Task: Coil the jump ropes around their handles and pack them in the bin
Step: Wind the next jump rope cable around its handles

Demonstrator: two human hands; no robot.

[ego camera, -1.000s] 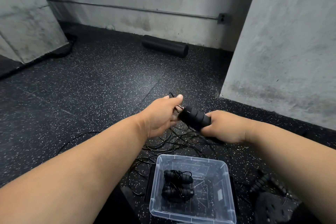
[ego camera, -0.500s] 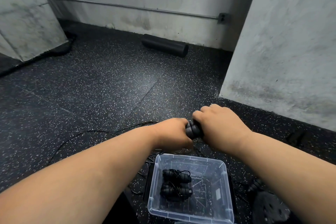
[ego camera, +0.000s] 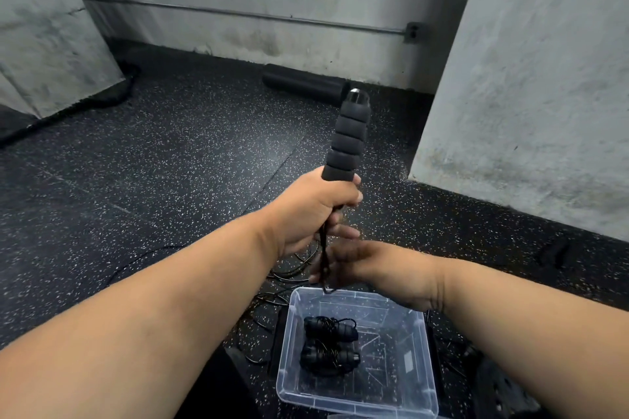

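My left hand (ego camera: 313, 211) grips the lower end of a black ribbed foam jump rope handle (ego camera: 349, 133), held upright above the floor. A thin black cord (ego camera: 323, 258) hangs down from it. Just below, my right hand (ego camera: 360, 269) has the cord running through its fingers, right above the bin's far rim. The clear plastic bin (ego camera: 425, 381) stands on the floor near me and holds two coiled jump ropes (ego camera: 330, 342). Loose black cord (ego camera: 289, 269) lies tangled on the floor behind the bin.
The floor is black speckled rubber. A black foam roller (ego camera: 303, 83) lies by the far concrete wall. A concrete pillar (ego camera: 527, 78) rises at the right. Dark objects (ego camera: 503, 388), partly hidden, lie right of the bin.
The handle was held low between both hands; now my left hand has raised it upright, and my right hand has dropped onto the hanging cord.
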